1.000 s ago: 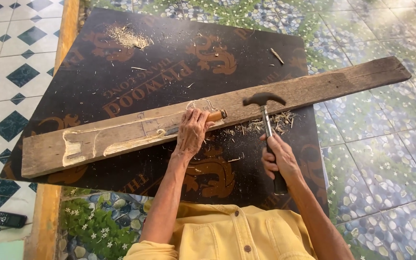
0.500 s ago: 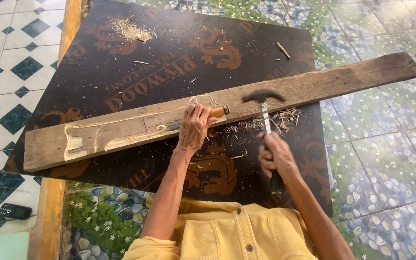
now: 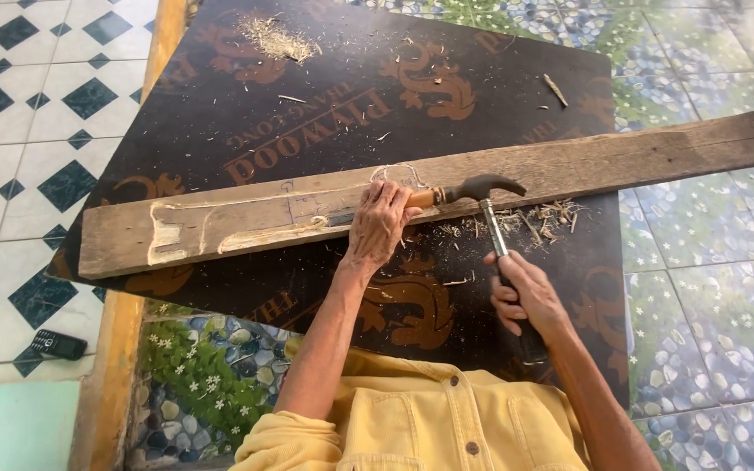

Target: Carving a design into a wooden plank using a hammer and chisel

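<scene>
Person viewed from above. Garment: a yellow button-front shirt of plain woven cloth, with visible seams and at least one small dark button near the front placket. Sleeves are rolled or pushed up to about the elbow, bunched in folds at the left arm; both forearms are bare. Left hand and right hand are bare: no gloves, rings, watch or wristband visible. Forearms are lean, with tendons showing. Fingers bare, nails short.

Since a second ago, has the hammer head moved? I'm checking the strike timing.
Yes. The hammer head has swung left along the plank and now meets the end of the chisel handle, where before it sat right of it.
</scene>
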